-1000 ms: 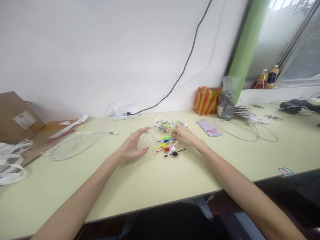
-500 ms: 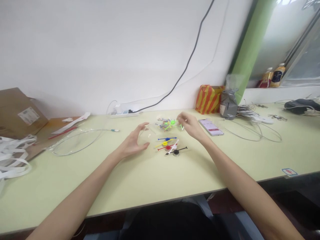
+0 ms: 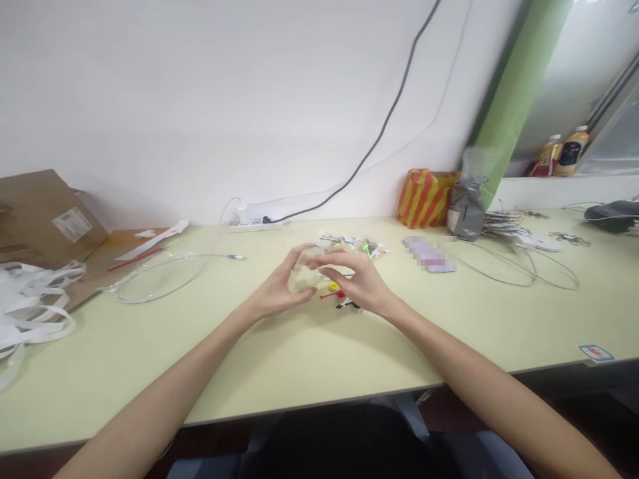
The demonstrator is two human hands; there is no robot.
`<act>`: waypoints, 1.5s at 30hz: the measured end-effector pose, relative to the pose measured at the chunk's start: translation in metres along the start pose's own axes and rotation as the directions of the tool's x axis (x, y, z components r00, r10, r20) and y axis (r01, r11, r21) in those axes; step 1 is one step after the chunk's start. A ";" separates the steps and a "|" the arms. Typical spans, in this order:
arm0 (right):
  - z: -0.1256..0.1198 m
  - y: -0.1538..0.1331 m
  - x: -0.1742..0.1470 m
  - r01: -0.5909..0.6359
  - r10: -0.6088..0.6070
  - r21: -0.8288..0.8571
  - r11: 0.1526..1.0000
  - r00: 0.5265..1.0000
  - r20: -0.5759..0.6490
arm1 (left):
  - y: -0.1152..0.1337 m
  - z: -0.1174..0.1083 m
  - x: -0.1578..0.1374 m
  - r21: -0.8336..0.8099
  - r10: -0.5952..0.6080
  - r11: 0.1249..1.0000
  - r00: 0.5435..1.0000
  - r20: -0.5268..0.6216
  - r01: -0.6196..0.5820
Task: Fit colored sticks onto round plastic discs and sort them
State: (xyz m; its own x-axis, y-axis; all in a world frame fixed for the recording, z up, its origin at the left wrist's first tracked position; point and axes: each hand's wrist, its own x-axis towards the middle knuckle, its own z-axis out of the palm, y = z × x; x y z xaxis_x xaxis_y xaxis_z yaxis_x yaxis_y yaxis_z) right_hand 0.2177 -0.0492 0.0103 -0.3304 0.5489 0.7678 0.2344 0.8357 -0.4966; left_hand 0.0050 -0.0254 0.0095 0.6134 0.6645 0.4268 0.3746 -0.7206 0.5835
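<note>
My left hand (image 3: 277, 289) is curved in a C shape, thumb and fingers apart, around a clear, crinkled plastic bag (image 3: 301, 275). Over the bag's right side, my right hand (image 3: 363, 283) has bent fingers with the tips close to the thumb; anything small between them is too blurred to name. Under and beside the right hand lie small plastic arrow spinners: a yellow spinner (image 3: 328, 287), a red spinner (image 3: 340, 294), a blue one partly covered, and a black spinner (image 3: 355, 307). Behind the hands is a pile of mixed-colour spinners (image 3: 372, 248), partly hidden.
A phone (image 3: 430, 255) lies to the right, before a striped bag (image 3: 422, 199) and a grey bag (image 3: 466, 209). A power strip (image 3: 255, 227) is against the wall. At left are a looped cable (image 3: 164, 298), white straps (image 3: 34, 306) and a cardboard box (image 3: 47, 216).
My right hand has moved left and nearer, from the spinner pile to the plastic bag at my left hand. It now covers part of the row of spinners. The view has shifted slightly.
</note>
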 end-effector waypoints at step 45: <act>-0.043 0.051 -0.003 -0.315 0.397 -0.559 0.767 0.918 0.026 | -0.065 -0.057 -0.021 0.440 -0.430 0.865 0.809 0.402 0.241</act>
State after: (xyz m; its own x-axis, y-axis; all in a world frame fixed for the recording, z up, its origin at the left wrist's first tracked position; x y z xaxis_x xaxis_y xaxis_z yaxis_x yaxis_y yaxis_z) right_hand 0.2702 -0.0084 0.0001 -0.2343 0.8356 0.4969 0.7952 0.4587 -0.3965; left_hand -0.0724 0.0191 0.0020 0.6144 0.7675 -0.1830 0.7778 -0.5501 0.3039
